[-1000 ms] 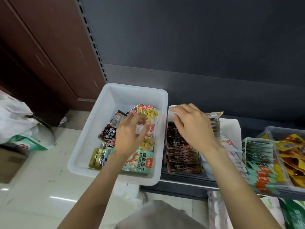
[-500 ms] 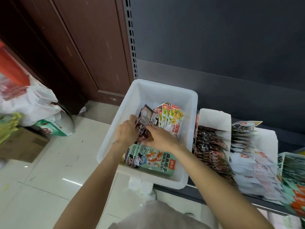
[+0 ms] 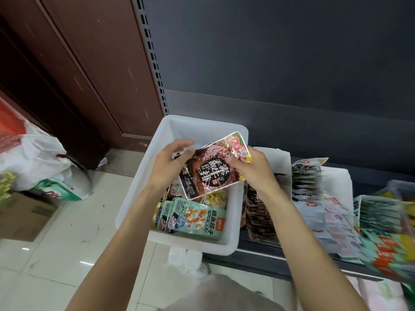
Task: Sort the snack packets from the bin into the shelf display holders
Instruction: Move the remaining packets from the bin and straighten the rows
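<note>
A dark brown snack packet with large white characters is held up above the white bin. My left hand pinches its left edge and my right hand grips its right edge. Inside the bin lie a green packet, a yellow-printed packet and other dark packets, partly hidden by the raised one. To the right, a white cardboard holder contains matching dark packets, mostly behind my right forearm.
Further right stand a holder of white packets and a blurred holder of green, orange and yellow packets. A dark shelf back panel rises behind. On the tiled floor at left sit a white plastic bag and cardboard.
Both hands came together in the bin, took hold of the dark packet and lifted it up. The view shifted left, away from the shelf holders.
</note>
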Available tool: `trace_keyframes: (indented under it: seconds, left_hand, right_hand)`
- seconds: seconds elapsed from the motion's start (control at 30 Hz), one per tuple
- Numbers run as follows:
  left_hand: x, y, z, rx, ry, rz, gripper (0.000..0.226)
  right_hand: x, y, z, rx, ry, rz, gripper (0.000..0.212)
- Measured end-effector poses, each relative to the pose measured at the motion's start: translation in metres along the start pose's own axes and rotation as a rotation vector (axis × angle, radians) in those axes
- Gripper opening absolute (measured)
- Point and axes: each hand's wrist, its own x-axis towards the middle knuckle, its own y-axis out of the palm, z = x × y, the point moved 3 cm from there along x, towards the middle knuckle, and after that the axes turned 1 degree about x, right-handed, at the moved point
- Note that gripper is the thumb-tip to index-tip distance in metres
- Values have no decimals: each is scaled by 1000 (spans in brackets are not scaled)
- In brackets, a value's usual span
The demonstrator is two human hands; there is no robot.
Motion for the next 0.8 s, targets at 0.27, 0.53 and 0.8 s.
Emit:
trace_keyframes:
  seconds: [0.27,0.53,0.8]
  left_hand:
    - [-19,34,-27,-171,33,456,27]
    - [-10,86,-52,-105,299,447,23]
    - [8,139,-36,394,541,236,29]
  right_hand:
    - [-28,-61,-9,298,74,23,15]
    - [-50,-123,-17,148,20,25,16]
    - [-56,-184,-15,-127,-180,-354,24]
